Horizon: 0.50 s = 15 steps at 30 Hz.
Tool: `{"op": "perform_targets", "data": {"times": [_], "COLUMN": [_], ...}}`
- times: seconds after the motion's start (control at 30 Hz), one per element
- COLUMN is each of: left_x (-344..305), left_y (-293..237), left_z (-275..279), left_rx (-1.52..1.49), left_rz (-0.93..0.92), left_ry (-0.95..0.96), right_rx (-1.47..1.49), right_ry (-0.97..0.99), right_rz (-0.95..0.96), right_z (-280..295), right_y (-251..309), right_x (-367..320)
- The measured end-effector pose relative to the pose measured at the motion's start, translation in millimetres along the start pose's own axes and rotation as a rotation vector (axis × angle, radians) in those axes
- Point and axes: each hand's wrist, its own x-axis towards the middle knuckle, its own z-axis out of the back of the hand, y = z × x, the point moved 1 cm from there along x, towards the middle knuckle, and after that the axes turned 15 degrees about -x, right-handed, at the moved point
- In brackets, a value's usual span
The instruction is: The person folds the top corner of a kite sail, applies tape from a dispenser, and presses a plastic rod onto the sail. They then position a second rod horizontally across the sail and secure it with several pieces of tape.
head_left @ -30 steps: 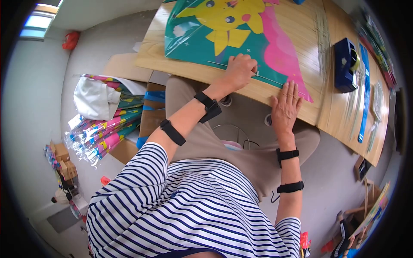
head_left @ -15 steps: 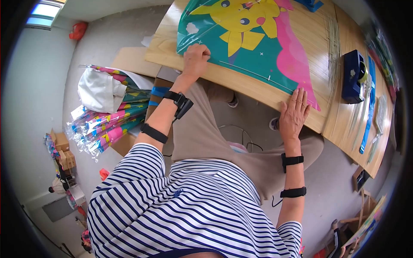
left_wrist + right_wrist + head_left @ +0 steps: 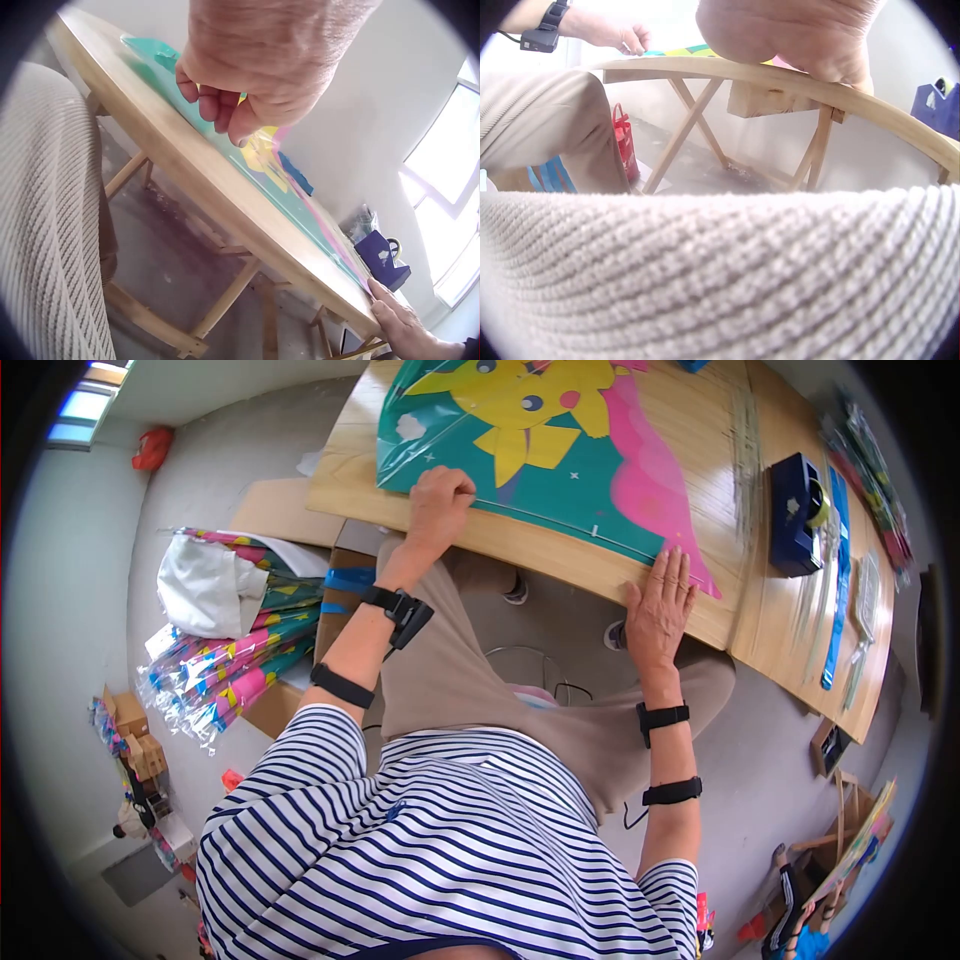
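A printed sheet (image 3: 560, 485) in green, yellow and pink lies along the table's near edge, with a thin white rod (image 3: 565, 520) on its green border and a small white piece on the rod. My left hand (image 3: 438, 510) is at the rod's left end, its fingers curled down at the sheet's edge; nothing shows held in it. In the left wrist view the curled left fingers (image 3: 217, 105) are just above the sheet. My right hand (image 3: 660, 605) lies flat with straight fingers, pressing the sheet's pink corner at the rod's right end.
On the right of the table (image 3: 705, 618) are a dark blue tape dispenser (image 3: 793, 515), a blue strip (image 3: 838, 590), thin sticks and wrapped bundles (image 3: 870, 490). Left of my legs, colourful wrapped bundles (image 3: 235, 680) and a white cloth (image 3: 205, 588) lie by a cardboard box.
My left hand has moved left from the small white piece at the rod's middle to the rod's left end. My right hand has stayed on the pink corner. The head view has shifted slightly.
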Motion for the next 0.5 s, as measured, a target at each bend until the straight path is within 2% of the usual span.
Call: {"op": "perform_targets", "data": {"times": [0.33, 0.5], "left_x": [-7, -5], "left_y": [-32, -54], "left_z": [-18, -50], "left_rx": [-0.016, 0.006], "left_rz": [-0.034, -0.147], "left_ry": [0.063, 0.161], "right_rx": [0.022, 0.039], "right_ry": [-0.018, -0.125], "right_rz": [0.0, 0.01], "right_z": [1, 7], "right_y": [-1, 3], "right_x": [-1, 2]}}
